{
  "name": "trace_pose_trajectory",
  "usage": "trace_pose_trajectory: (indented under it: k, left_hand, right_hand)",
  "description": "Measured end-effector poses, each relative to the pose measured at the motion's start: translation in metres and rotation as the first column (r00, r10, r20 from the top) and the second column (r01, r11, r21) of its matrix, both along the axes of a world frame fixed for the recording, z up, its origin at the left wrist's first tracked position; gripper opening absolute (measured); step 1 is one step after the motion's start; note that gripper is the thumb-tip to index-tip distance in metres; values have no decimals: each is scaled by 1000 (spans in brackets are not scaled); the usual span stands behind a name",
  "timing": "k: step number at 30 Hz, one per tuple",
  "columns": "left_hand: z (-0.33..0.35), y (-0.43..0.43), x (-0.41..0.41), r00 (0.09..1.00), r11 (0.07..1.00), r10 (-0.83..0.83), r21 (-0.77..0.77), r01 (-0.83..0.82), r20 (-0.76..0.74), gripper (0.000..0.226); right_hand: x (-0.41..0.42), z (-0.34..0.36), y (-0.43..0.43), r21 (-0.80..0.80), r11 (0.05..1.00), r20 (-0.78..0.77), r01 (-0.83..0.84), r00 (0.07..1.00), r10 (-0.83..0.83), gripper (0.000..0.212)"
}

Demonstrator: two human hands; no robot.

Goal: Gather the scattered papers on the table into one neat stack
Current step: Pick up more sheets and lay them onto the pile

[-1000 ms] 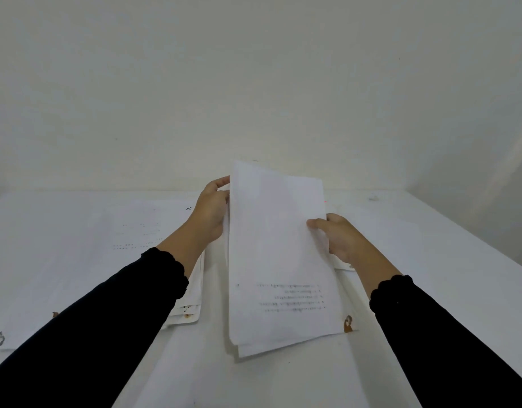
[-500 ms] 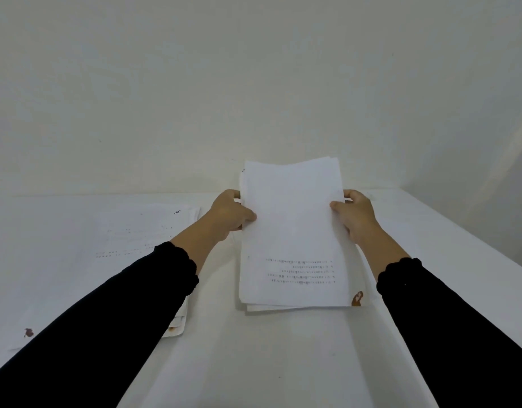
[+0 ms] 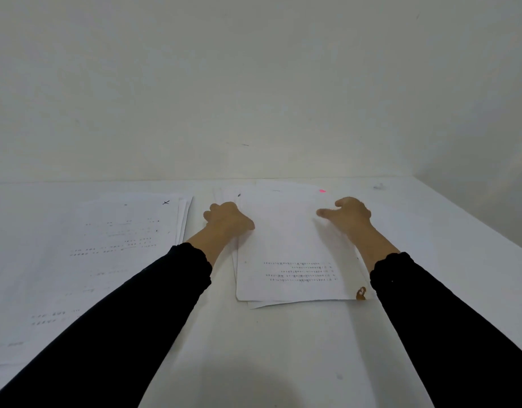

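Observation:
A stack of white papers (image 3: 289,248) lies flat on the white table (image 3: 253,348), a little right of centre. Its top sheet has several upside-down printed lines, and a lower sheet pokes out at the near edge. My left hand (image 3: 227,220) is curled on the stack's left edge, thumb pressing on top. My right hand (image 3: 348,214) sits at the right edge with its fingers loose and apart, thumb stretched over the top sheet. More printed papers (image 3: 121,231) lie spread out to the left, partly under my left sleeve.
Loose sheets (image 3: 33,319) reach the near left corner. A brown mark (image 3: 361,293) shows at the stack's near right corner and a pink tab (image 3: 322,190) at its far edge. The wall rises right behind the table. The table's right edge (image 3: 474,225) runs diagonally.
The stack was held upright between both hands, then lowered flat onto the table. My right hand has loosened its hold, and my view has tilted toward the far edge.

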State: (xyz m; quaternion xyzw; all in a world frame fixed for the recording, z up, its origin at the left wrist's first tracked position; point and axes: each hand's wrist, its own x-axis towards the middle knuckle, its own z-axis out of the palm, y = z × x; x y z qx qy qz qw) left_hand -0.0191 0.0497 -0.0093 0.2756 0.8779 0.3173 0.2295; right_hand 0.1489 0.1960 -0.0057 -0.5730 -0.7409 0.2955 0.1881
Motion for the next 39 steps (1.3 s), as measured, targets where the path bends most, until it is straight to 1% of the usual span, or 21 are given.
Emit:
trace_pose_trajectory:
  k: [1, 2, 3, 5, 7, 11, 13, 16, 21, 23, 25, 26, 27, 29, 30, 31, 33, 36, 39]
  left_hand:
    - [-2, 2, 0, 999, 999, 19, -37, -20, -31, 28]
    - [-3, 4, 1, 998, 997, 27, -68, -31, -58, 37]
    - [-5, 6, 1, 997, 996, 34, -86, -41, -72, 48]
    - [-8, 10, 2, 996, 996, 57, -70, -62, -68, 64]
    - [-7, 13, 3, 996, 997, 81, -8, -82, -24, 71]
    - [-4, 15, 3, 982, 978, 168, 112, -177, 84, 70]
    - [-5, 14, 0, 975, 967, 183, 158, -202, 124, 67]
    - [-6, 10, -1, 975, 960, 168, 202, -196, 147, 56]
    - [-9, 4, 3, 993, 978, 117, 168, -120, 28, 48]
    - [-9, -1, 1, 993, 980, 115, 164, -113, -1, 46]
    - [-10, -5, -2, 993, 981, 112, 163, -106, -25, 44]
    - [-10, -8, -3, 993, 980, 110, 168, -103, -37, 44]
    - [-9, -11, -5, 993, 979, 111, 177, -102, -45, 44]
    - [-8, -16, -8, 992, 974, 118, 198, -105, -54, 45]
    - [-7, -19, -9, 991, 972, 119, 211, -106, -53, 45]
    - [-7, -21, -11, 992, 969, 117, 222, -105, -43, 45]
    - [-7, -24, -13, 994, 964, 106, 244, -104, 3, 43]
    - [-6, -26, -13, 992, 960, 100, 253, -116, 76, 41]
    - [-5, -27, -11, 980, 964, 56, 245, -102, 190, 44]
  right_hand:
    - [0, -1, -2, -3, 1000, 118, -8, 993, 8, 61]
    - [-1, -3, -4, -10, 1000, 196, -18, 980, 19, 62]
    - [-2, -6, -5, -11, 1000, 237, -27, 971, 29, 62]
    - [-5, -11, -4, 3, 999, 251, -44, 967, 42, 67]
    - [-10, -15, -5, 22, 998, 244, -62, 968, 55, 76]
    - [-18, -19, -9, 39, 993, 218, -112, 971, 100, 74]
    - [-19, -20, -12, 32, 990, 191, -134, 973, 126, 73]
    - [-19, -23, -14, 11, 988, 91, -154, 984, 152, 75]
    - [-16, -22, -17, -22, 974, -44, -224, 974, 223, 70]
    - [-11, -21, -18, -41, 975, -137, -220, 968, 212, 63]
    - [-6, -21, -19, -12, 984, -200, -177, 965, 171, 54]
    - [-4, -20, -18, 27, 990, -170, -135, 976, 138, 51]
    - [-1, -19, -18, 70, 994, -92, -87, 991, 94, 50]
    - [6, -17, -17, 122, 992, 129, -26, 992, 10, 55]
    - [9, -17, -17, 104, 995, 210, -14, 978, -8, 59]
    - [12, -19, -18, 65, 998, 257, -7, 966, -10, 63]
    - [14, -22, -22, 18, 1000, 280, -10, 960, 4, 65]
    - [8, -24, -31, 47, 997, 244, -56, 969, 43, 63]
    - [-2, -21, -42, 47, 992, 214, -117, 971, 105, 62]
